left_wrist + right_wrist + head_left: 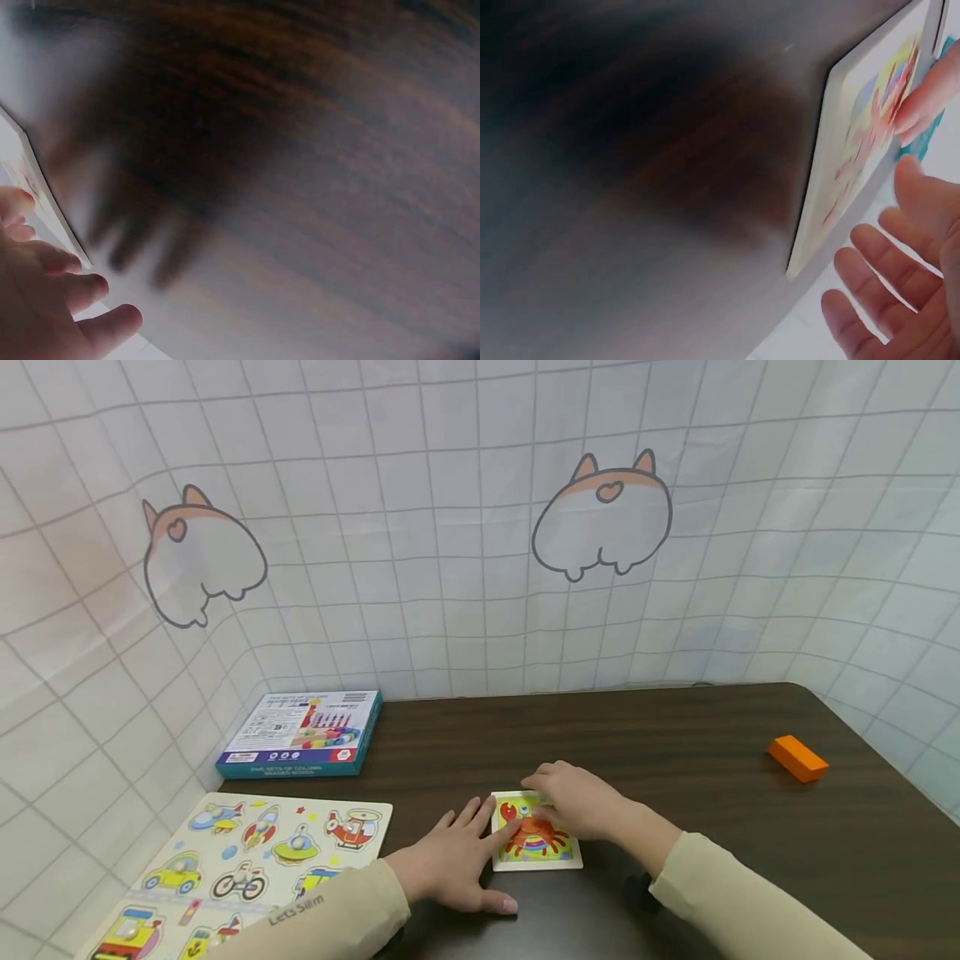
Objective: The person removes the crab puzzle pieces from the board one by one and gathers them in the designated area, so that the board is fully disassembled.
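A small square crab puzzle (534,842) in a pale frame lies flat on the dark table. My left hand (457,857) is at its left side with fingers spread, the index fingertip over the crab picture. Over the puzzle's upper right part is my right hand (581,802), its fingers loosely bent and covering that corner. In the right wrist view the thumb and fingers stand apart beside the puzzle (870,127), with nothing seen between them. The left wrist view shows the left hand's fingers (82,289) near the frame's edge.
A wooden vehicle puzzle board (288,814) lies at the left, partly under the left sleeve. Behind it is a boxed toy set (300,735). An orange block (797,758) sits at the far right. A white grid-patterned curtain (450,568) stands behind the dark table (675,735).
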